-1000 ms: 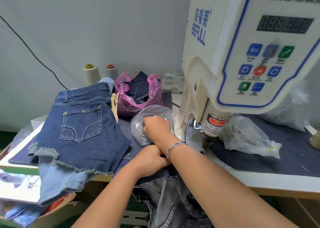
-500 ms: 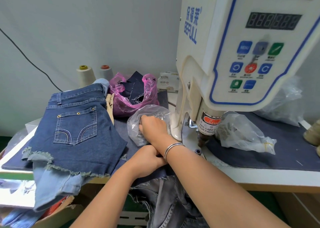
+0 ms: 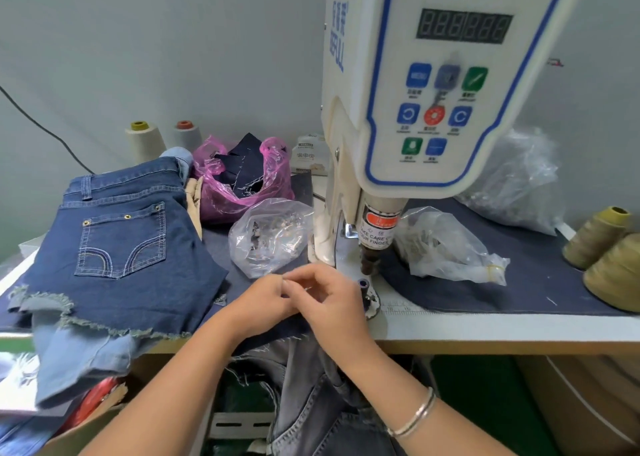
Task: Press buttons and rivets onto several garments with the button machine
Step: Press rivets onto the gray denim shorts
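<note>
The big white button machine [image 3: 433, 85] is seen standing on the surface [image 3: 485, 324], with its dark press tip [image 3: 367, 261] hanging over a small round post [image 3: 363, 284]. Dark blue shorts [image 3: 117, 248] are laid flat at the left, and a grey garment [image 3: 311, 386] is draped off the front edge, below the hands. Both are soft and floppy, so they are best held by a thick hem or waistband and pulled flat. A clear bag of small metal parts [image 3: 273, 237] is set just behind the hands; these parts are tiny, hard and easy to drop. The left hand [image 3: 259, 303] and the right hand [image 3: 332, 303] are brought together in front of the post, fingers [image 3: 294, 279] curled in and tips touching. A small part may be pinched between them, but it cannot be made out.
</note>
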